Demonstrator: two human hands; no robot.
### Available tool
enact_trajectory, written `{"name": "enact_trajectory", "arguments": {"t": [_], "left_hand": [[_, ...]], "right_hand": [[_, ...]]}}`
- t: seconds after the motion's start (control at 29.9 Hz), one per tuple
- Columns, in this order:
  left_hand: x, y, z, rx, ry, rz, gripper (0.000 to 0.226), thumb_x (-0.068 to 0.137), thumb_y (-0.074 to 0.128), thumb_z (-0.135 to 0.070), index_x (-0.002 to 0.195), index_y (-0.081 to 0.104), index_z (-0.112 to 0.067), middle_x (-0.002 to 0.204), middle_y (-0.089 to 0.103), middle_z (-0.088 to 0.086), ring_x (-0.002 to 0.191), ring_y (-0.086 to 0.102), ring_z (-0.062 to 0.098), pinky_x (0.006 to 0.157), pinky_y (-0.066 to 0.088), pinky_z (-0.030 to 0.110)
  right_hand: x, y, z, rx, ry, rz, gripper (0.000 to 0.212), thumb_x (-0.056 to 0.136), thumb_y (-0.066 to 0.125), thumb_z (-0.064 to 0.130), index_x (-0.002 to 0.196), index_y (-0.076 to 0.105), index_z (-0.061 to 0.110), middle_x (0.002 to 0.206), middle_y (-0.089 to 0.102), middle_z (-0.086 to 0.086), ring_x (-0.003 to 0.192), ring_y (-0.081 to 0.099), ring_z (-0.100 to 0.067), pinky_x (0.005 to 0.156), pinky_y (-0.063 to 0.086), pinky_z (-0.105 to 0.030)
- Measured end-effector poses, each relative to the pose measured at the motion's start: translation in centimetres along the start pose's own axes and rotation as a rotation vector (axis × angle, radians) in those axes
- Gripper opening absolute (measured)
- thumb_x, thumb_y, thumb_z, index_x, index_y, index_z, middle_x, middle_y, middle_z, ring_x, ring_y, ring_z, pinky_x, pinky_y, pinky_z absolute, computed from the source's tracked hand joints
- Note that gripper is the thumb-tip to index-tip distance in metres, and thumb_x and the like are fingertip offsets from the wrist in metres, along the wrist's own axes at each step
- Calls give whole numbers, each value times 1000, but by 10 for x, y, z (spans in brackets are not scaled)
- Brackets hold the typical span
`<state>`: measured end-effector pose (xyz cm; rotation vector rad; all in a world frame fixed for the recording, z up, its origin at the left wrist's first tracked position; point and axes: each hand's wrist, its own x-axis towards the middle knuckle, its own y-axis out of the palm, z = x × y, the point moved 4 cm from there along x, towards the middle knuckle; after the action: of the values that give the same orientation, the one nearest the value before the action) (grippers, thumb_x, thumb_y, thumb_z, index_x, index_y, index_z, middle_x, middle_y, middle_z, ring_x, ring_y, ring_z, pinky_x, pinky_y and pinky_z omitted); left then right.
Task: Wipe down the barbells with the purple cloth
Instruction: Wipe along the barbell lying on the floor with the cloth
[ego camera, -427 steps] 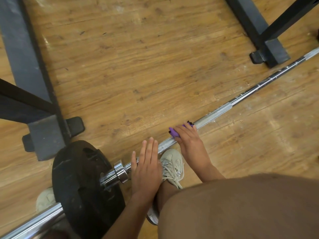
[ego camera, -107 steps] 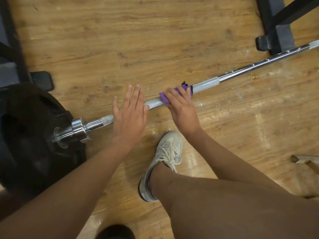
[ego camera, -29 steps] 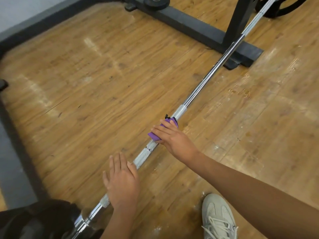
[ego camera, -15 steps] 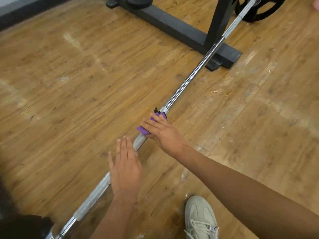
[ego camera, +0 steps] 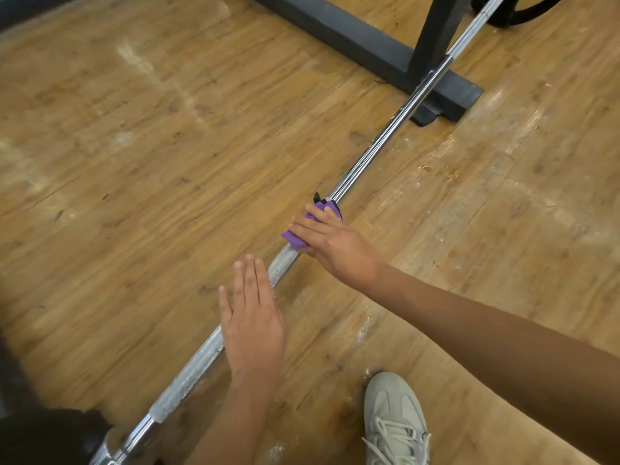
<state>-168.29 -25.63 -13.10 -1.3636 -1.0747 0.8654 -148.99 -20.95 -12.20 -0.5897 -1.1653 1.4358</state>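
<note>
On the barbell [ego camera: 370, 152], the right hand [ego camera: 332, 246] grips the purple cloth [ego camera: 295, 241] (left hand [ego camera: 251, 323] flat, fingers straight).

I see a scuffed wooden floor [ego camera: 134, 162] — across the top lies a dark rack base [ego camera: 352, 35], a black upright [ego camera: 432, 31] rising from it. At bottom right, a pale laced sneaker [ego camera: 392, 417] stands on the boards.

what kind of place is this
Most likely a gym's weight area: a steel barbell lies low over a worn wooden floor, passing a black rack base, with a black weight plate at its far end.
</note>
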Motion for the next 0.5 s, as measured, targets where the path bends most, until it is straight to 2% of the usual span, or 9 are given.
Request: {"name": "enact_trajectory", "arguments": {"t": [0.1, 0.2, 0.27, 0.4, 0.5], "left_hand": [[-4, -1, -3, -8, 12, 3, 62, 97, 38, -14, 157, 25, -3, 165, 22, 12, 155, 16, 27, 121, 22, 55], [-6, -4, -6, -29, 0, -9, 59, 98, 38, -14, 156, 31, -3, 164, 28, 11, 154, 20, 27, 119, 25, 55], [-7, -5, -10, -30, 3, -12, 60, 97, 37, -14, 156, 30, -6, 164, 27, 9, 154, 20, 26, 120, 24, 54], [-13, -5, -16, -39, 0, 3, 65, 95, 43, -7, 158, 27, -8, 166, 24, 7, 154, 16, 25, 121, 22, 53], [-18, -6, -21, -56, -18, 19, 72, 91, 56, -8, 158, 28, -8, 166, 24, 7, 155, 15, 24, 121, 21, 52]], "right_hand": [[-8, -1, 6, -24, -70, 16, 42, 98, 65, 21, 138, 60, 11, 143, 59, -4, 142, 43, -33, 117, 35, -50], [-5, -11, 3, -49, -75, 46, 43, 102, 46, 34, 136, 62, 12, 140, 61, -2, 139, 48, -30, 113, 42, -49], [-3, -16, 0, -63, -52, 42, 45, 101, 44, 36, 132, 64, 12, 136, 64, 0, 135, 52, -30, 110, 45, -48], [-16, -10, 8, 31, 23, 48, 46, 102, 43, 38, 137, 61, 13, 141, 60, 1, 144, 40, -28, 119, 30, -45], [-30, -12, 12, 64, -50, 62, 47, 102, 45, 36, 140, 59, 11, 146, 56, 0, 146, 38, -28, 121, 25, -41]]}}
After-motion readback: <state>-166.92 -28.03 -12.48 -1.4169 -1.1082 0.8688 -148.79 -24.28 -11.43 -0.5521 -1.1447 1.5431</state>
